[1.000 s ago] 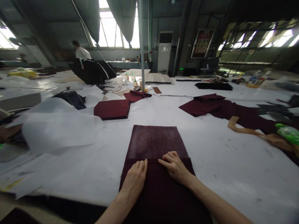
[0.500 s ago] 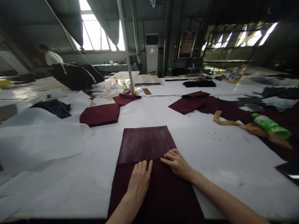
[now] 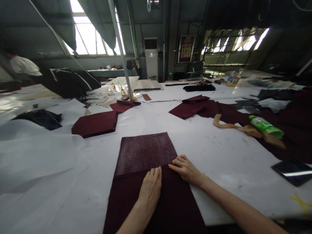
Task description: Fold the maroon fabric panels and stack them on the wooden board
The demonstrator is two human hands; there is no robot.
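A long piece of maroon fabric (image 3: 146, 149) lies in front of me, its far part showing a speckled, paler face. A darker maroon layer (image 3: 131, 198) covers the near part and ends in a straight fold across the piece. At the middle of that fold, my left hand (image 3: 151, 185) has its fingers drawn together on the edge. My right hand (image 3: 184, 168) pinches the fold by the right side, fingers curled and thumb pointing left. The fingertips of both hands partly hide the cloth beneath them.
A stack of maroon pieces (image 3: 95, 124) lies at left, near translucent white sheets (image 3: 31, 156). More maroon cloth (image 3: 192, 107), a tan strip (image 3: 229, 125), a green bottle (image 3: 266, 126) and a dark flat device (image 3: 293, 172) are at right. A metal pole (image 3: 122, 48) rises beyond; a person (image 3: 25, 66) stands far left.
The view has turned slightly right, so the surroundings slide left. My left hand has moved a little right along the fold, its fingers closer together. My right hand stays at the right side.
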